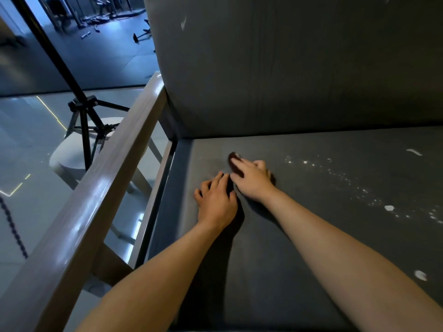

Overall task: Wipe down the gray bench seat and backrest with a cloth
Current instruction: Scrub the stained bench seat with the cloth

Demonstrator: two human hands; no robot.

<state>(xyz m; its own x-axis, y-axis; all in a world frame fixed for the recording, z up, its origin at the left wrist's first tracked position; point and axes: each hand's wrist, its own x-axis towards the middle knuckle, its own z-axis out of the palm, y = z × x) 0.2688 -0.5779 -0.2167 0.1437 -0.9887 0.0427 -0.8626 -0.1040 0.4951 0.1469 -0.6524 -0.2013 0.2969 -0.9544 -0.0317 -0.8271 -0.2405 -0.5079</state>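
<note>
Two bare hands lie on the gray bench seat [275,236], side by side and touching near its left end. The left hand [217,200] is pressed flat, palm down, fingers loosely spread and gripping nothing. The right hand [251,179] sits at its 1 o'clock, fingers stretched over a small dark cloth [233,159], pinning it to the seat rather than closing around it; only a dark edge of the cloth shows past the fingertips, with a pale fleck on it.

The backrest [287,68] rises at 12 o'clock from the hands, one gray panel with one whitish smear [183,23] high on its left.

At 3 o'clock from the right hand a band of white specks [347,180] runs across the seat (too many and too small to count), with three larger white blobs: one at the far right [414,152], one lower [388,208], one nearest the camera [420,275].

One pale armrest rail [115,188] runs along the bench at 9 o'clock. Beyond it stand one black tripod [84,109] and one white stool [72,154] on a glossy floor [28,144].

No containers and no readable writing show.
</note>
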